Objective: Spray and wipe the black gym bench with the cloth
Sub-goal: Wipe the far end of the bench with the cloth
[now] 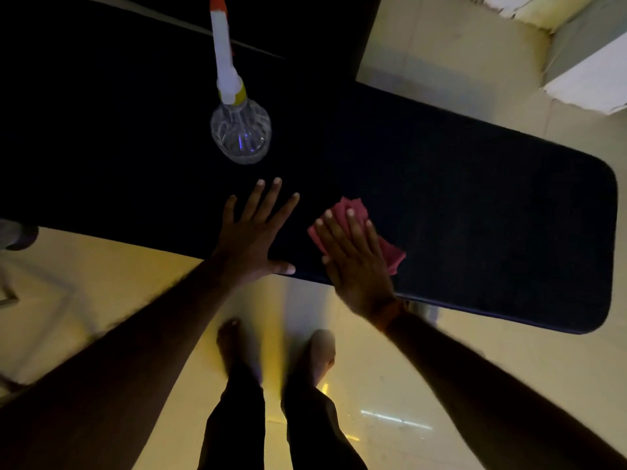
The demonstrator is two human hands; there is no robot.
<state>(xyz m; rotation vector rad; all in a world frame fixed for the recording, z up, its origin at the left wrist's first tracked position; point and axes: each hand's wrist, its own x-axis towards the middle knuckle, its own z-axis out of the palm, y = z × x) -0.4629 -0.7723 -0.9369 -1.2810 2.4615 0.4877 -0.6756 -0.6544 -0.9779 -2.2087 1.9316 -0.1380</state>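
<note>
The black gym bench runs across the view from the upper left to a rounded end at the right. A clear spray bottle with a white, yellow and orange sprayer stands upright on its pad, beyond my hands. My left hand lies flat on the bench near its front edge, fingers spread, holding nothing. Just to its right, my right hand presses flat on a crumpled pink cloth on the pad; the cloth shows past the fingertips and beside the palm.
My bare feet stand on the pale tiled floor in front of the bench. A white and grey object sits at the upper right, behind the bench. A dark object shows at the left edge.
</note>
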